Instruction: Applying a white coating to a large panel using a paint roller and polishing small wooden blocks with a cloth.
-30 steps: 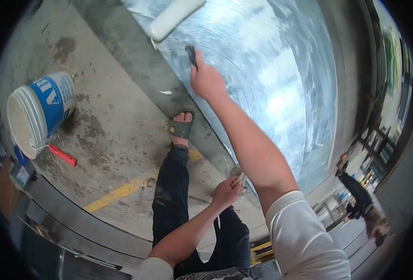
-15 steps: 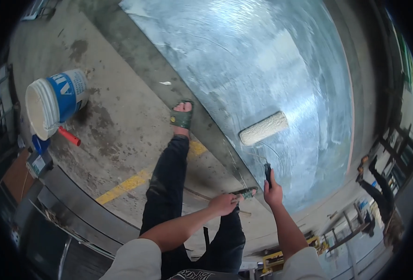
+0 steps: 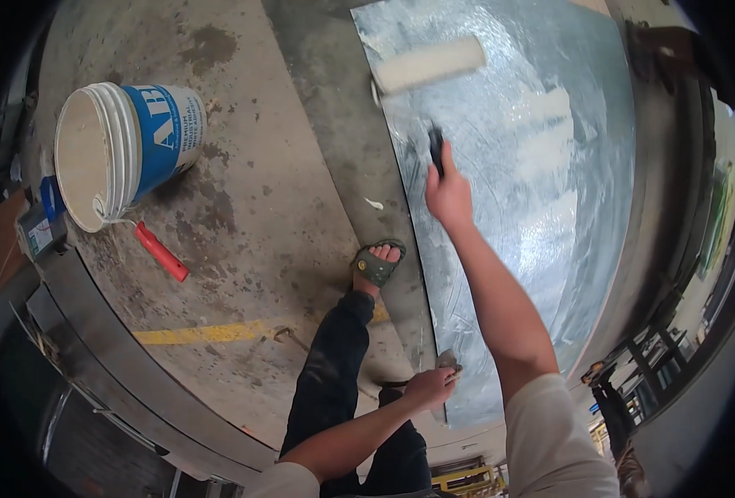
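My right hand (image 3: 450,195) is closed round the black handle of a paint roller (image 3: 431,65). Its pale, fluffy sleeve lies across the far left edge of a large sheet (image 3: 500,199), grey-blue and streaked with wet, whitish coating. My left hand (image 3: 430,388) is closed low down, beside the sheet's near left edge and over my right leg. A small greyish shape shows at its fingertips; whether the hand holds it I cannot make out. My left foot, in a dark sandal (image 3: 376,264), stands on the floor just left of the sheet.
A white and blue bucket (image 3: 160,137) lies tipped at the left, with a red-handled tool (image 3: 161,251) at its rim. A yellow line (image 3: 210,334) crosses the stained concrete floor. Metal ledges run along the lower left. Another person (image 3: 612,407) is at the lower right.
My right hand has pushed the roller away from me to the sheet's far left edge. My left hand stays low near the sheet. The whole view has shifted.
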A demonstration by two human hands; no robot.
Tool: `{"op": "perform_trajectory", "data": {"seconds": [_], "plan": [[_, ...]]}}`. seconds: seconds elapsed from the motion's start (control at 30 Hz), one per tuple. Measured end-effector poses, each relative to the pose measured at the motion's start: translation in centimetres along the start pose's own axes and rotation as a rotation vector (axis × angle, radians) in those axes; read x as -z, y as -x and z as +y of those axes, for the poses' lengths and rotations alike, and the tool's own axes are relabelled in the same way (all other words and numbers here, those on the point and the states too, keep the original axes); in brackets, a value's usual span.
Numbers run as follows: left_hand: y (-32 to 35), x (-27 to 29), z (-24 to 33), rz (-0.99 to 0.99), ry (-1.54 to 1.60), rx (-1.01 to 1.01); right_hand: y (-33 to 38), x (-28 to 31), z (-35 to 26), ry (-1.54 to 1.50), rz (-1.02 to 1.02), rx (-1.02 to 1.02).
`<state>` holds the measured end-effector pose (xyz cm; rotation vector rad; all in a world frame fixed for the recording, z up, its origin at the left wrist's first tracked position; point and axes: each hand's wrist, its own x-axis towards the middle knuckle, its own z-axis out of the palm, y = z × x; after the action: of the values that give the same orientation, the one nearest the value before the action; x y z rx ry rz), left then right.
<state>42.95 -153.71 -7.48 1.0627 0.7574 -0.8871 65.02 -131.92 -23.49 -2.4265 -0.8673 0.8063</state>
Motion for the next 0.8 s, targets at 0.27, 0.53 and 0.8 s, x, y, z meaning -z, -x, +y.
{"op": "perform_trajectory", "data": {"seconds": [0.27,0.53,0.8], "plan": [[-0.7,2.3,1.1,0.269,0.159,-0.135,-12.8,-2.5,-13.8,0.103,-0.059,-0.097],[-0.2,-3.6,-2.5,0.139,0.008,-0.081,2.8,2.0,-1.1,0.17,-0.077,-0.134],[-1.5,-14.5,-14.2,0.005,-0.457,0.066,35.7,4.7,18.6,0.044,-0.187,-0.467]]}}
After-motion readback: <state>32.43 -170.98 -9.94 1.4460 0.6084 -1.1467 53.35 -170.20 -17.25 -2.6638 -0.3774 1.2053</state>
